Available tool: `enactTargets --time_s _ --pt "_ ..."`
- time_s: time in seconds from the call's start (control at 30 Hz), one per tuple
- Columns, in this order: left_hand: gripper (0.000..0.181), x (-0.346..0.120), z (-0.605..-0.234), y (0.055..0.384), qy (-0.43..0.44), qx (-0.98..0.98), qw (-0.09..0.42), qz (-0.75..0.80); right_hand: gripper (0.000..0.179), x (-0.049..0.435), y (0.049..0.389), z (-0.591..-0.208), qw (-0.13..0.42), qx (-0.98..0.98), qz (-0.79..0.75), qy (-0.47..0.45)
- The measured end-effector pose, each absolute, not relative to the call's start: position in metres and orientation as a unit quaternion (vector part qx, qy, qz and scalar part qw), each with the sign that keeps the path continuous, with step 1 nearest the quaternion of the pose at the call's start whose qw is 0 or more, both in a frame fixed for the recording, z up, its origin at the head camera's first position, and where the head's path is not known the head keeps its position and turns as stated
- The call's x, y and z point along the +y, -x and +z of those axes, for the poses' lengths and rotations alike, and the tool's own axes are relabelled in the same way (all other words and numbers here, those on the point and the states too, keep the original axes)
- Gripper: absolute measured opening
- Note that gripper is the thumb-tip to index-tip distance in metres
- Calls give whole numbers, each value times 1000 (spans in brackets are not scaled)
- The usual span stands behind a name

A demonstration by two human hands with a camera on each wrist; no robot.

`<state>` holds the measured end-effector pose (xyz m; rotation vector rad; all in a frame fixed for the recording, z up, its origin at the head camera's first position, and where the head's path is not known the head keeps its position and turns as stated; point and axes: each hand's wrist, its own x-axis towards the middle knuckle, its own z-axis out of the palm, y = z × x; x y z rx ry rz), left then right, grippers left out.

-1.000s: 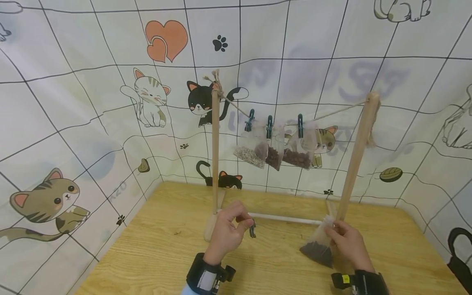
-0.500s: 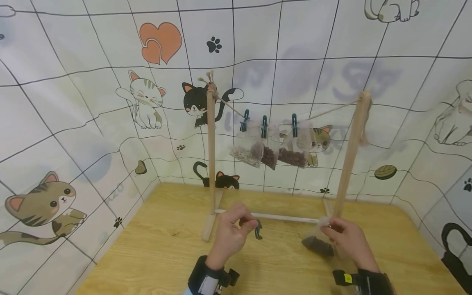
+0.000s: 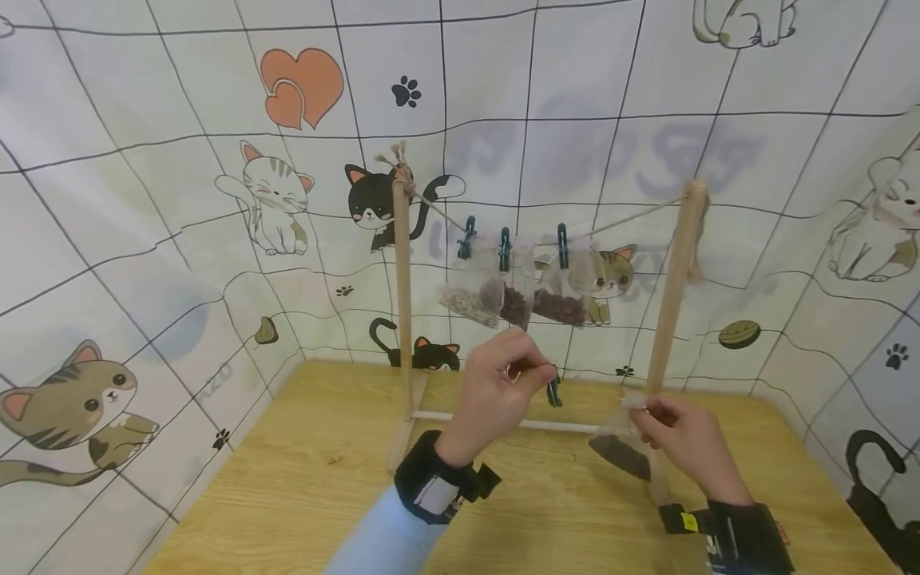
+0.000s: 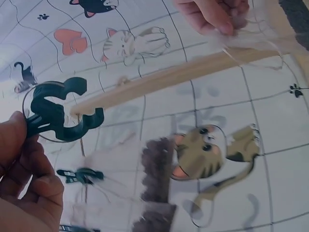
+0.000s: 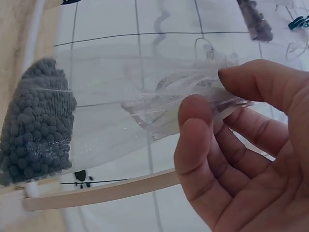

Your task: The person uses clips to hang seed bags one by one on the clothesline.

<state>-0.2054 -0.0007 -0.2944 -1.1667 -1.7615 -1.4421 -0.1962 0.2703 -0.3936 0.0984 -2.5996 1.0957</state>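
My left hand pinches a dark green clothespin by its handle end, with its notched end pointing away from the fingers. My right hand holds a sheer mesh bag by its gathered top, and small dark grey balls fill its bottom. That bag hangs tilted beside the right wooden post. A cord runs between the posts. Clipped along it are a bag of pale grains and two bags of dark reddish pieces, under green clothespins.
The rack's left post and its low white crossbar stand on a wooden table. A white cat-patterned sheet covers the walls behind and on both sides.
My left hand has risen and moved right with the clothespin, toward the hanging bags. My right hand has lifted the bag of grey balls slightly. The view has shifted a little.
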Motion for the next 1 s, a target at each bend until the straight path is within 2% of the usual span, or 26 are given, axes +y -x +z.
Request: enactTargets --time_s 0.33,0.53,0.73,1.0 --pt "13 43 -240 235 435 -653 277 -555 21 268 204 -351 251 -887 382 -61" --pt "11 60 -203 248 395 -683 285 -544 20 266 212 -321 291 -880 368 -76" --pt "12 74 -174 261 345 -726 271 -530 23 265 219 -290 307 -871 375 -84" --pt "12 86 -154 282 283 -760 249 -529 29 261 229 -256 314 -873 367 -75"
